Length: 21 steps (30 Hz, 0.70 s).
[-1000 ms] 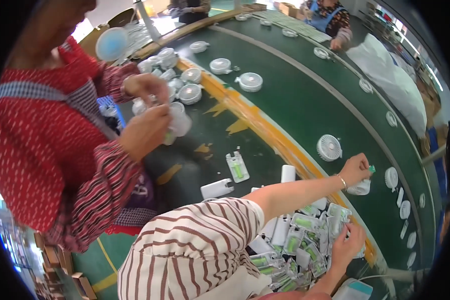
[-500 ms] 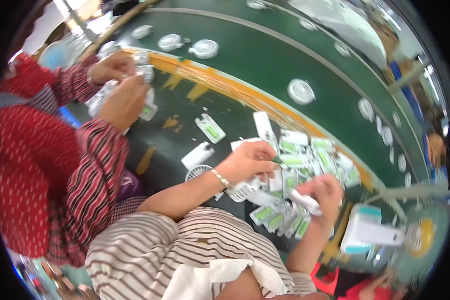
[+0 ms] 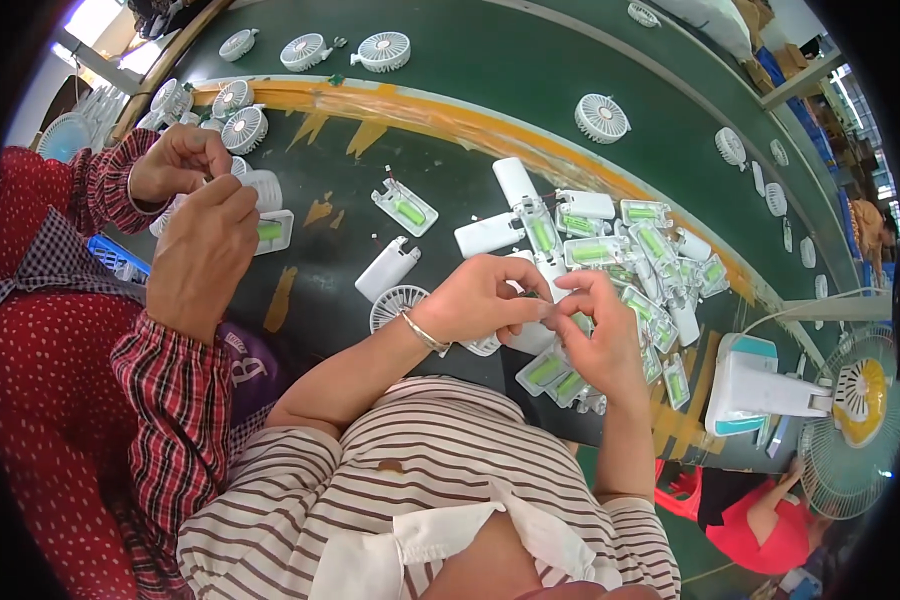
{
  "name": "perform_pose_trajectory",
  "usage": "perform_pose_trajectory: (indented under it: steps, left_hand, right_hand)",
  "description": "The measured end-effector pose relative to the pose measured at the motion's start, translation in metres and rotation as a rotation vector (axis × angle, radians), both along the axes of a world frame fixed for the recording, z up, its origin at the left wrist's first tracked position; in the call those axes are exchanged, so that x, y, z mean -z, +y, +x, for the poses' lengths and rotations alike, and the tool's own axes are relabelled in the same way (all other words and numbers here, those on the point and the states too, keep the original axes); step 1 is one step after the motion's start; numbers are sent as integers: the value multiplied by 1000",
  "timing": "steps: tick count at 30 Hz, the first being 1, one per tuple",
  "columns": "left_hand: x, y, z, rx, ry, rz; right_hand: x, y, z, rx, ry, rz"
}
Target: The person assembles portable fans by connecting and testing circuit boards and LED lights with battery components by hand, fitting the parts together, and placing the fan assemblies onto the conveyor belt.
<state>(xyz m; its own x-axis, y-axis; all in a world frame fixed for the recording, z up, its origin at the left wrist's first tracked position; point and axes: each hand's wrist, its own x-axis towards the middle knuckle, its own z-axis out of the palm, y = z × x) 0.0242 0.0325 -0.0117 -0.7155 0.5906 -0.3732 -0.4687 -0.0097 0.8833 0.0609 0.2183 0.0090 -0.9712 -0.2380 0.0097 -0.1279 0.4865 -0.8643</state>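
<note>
Fan head (image 3: 483, 346): showing only as a pale ribbed edge just under the left hand (image 3: 482, 298), over the near side of the worktop (image 3: 330, 258). Bending the left fingers and thumb toward each other, leaving only a slim gap, near a small dark scrap (image 3: 530, 294) too tiny to identify. Curving the right hand (image 3: 605, 340) inward from the other side, almost touching the left at the fingertips; hiding the inner surfaces, so leaving any hold there impossible to tell.

Since half a second ago, changing from hands set apart to hands meeting, and no longer showing a long white part in the right one. Suggesting, as a judgement, a turn from bringing pieces over to close two-handed fingertip work at one spot.

Seeing just beyond the fingers a heap of battery housings (image 3: 590, 250) with green cells, and, to the left, a separate open housing (image 3: 408, 207), a white handle casing (image 3: 388, 268) and a round fan grille (image 3: 396, 306) partly behind the left wrist. Seeing past the taped edge a green conveyor belt (image 3: 490, 70), carrying spaced white mini fans (image 3: 601, 118). At far left, seeing a co-worker's hands (image 3: 205, 250) holding a white fan part (image 3: 263, 190).
</note>
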Motion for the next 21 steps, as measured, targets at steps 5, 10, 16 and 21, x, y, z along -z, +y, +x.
perform_pose_trajectory:
  steps: [5,10,16,21]
  left_hand:
    - [7,-2,4,-91,24,-55]
    - [16,4,5,-119,-34,178]
    - [17,-3,0,9,-46,157]
    - [27,-2,3,-2,-8,270]
  right_hand:
    - [15,4,-3,36,-6,-83]
    - [29,7,5,207,-235,-422]
    - [27,11,6,208,-152,-334]
    - [24,10,8,184,-163,-307]
